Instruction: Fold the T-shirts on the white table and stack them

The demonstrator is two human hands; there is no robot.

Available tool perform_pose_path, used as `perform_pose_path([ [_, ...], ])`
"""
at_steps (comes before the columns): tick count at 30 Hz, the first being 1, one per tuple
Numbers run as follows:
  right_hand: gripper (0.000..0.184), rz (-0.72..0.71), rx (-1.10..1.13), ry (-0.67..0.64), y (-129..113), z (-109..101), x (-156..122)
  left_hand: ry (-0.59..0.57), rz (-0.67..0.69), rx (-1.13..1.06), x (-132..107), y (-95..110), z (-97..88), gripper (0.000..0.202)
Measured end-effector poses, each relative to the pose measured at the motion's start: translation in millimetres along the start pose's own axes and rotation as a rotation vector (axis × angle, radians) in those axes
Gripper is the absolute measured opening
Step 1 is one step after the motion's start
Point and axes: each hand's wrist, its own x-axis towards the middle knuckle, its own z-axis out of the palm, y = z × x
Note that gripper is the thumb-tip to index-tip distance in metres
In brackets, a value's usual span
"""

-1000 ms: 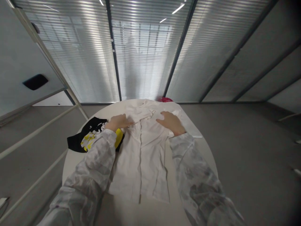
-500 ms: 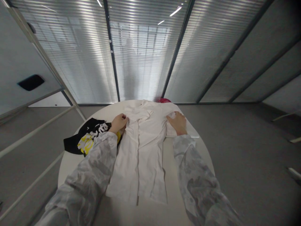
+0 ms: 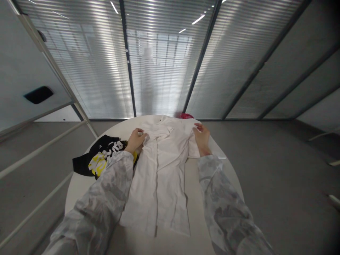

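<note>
The white shirt point(image 3: 170, 170) lies between 2 hands: left hand point(image 3: 136, 141) pinches its edge; right hand point(image 3: 202, 139) curls at its sleeve, hold unclear.

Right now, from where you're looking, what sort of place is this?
Probably an office or similar indoor workspace, though I can't be certain. The signs are the tall partition with striped blinds, the plain grey floor, and a rounded white table with a white shirt spread on it.
</note>
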Motion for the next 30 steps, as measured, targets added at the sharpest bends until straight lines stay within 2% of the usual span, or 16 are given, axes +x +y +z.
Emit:
perform_pose_path([
  [4,0.042,-0.248,-0.014,-0.147,-40.8,21.3,-26.3,0.025,0.020,0.030,-0.1,1.2,-0.5,0.034],
  [6,0.039,-0.442,-0.050,-0.315,-60.1,30.6,-41.1,0.023,0.017,0.025,-0.3,1.2,-0.1,0.035],
  [8,0.038,-0.619,-0.067,-0.536,-75.6,35.3,-52.0,0.022,0.007,0.006,-0.6,0.6,1.0,0.035],
  [10,0.035,-0.720,-0.072,-0.673,-84.8,34.9,-56.6,0.022,0.000,-0.009,-0.9,-0.5,2.5,0.036],
  [11,0.034,-0.731,-0.081,-0.670,-86.6,33.3,-56.5,0.022,-0.001,-0.010,-1.1,-1.0,3.2,0.036],
  [13,0.033,-0.696,-0.132,-0.568,-84.4,28.4,-52.4,0.027,0.002,-0.002,-2.0,-1.0,4.1,0.037],
  [16,0.032,-0.567,-0.300,-0.412,-69.3,21.8,-42.9,0.092,0.074,0.019,-4.6,3.7,3.4,0.032],
  [19,0.036,-0.472,-0.474,-0.427,-50.5,20.2,-37.9,0.126,0.216,0.045,-8.1,14.8,2.0,0.027],
  [22,0.042,-0.484,-0.518,-0.498,-41.0,24.2,-40.3,-0.012,0.288,0.009,-12.4,27.0,5.1,0.030],
  [26,0.025,-0.529,-0.481,-0.483,-47.0,33.5,-49.3,-0.237,0.344,-0.090,-20.2,35.0,18.2,0.039],
  [30,0.021,-0.535,-0.403,-0.458,-55.7,39.2,-55.2,-0.328,0.328,-0.197,-27.3,39.7,31.0,0.052],
])
